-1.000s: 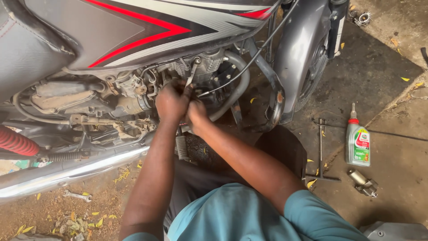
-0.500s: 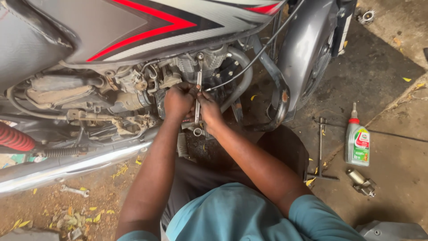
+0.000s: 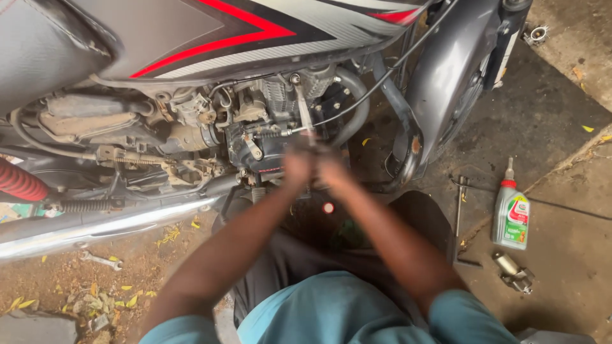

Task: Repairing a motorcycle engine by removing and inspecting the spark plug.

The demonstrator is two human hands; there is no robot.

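Head view is showing both hands pressed together low against the engine (image 3: 268,137) of a motorcycle (image 3: 210,38), and both are smeared by motion. The left hand (image 3: 298,164) and the right hand (image 3: 331,167) are touching side by side, and they are appearing to be wrapped around the lower end of a long metal tool (image 3: 302,108); the blur is hiding the fingers, so I cannot tell how tightly they are curling. The tool is standing nearly upright, its long axis running from the hands up toward the top of the engine, its upper end leaning slightly left and sitting just below the grey, red-striped bodywork. It is looking slim, straight and bare silver, thin against the dark engine casing. A black cable (image 3: 382,83) is crossing just right of it. On the ground well off to the right, a white and green bottle (image 3: 511,213) with a red cap is standing upright, with a long T-shaped wrench (image 3: 460,216) lying just beside it. A small spanner (image 3: 101,260) is lying on the dirt near the lower left, under the chrome exhaust pipe (image 3: 95,229).
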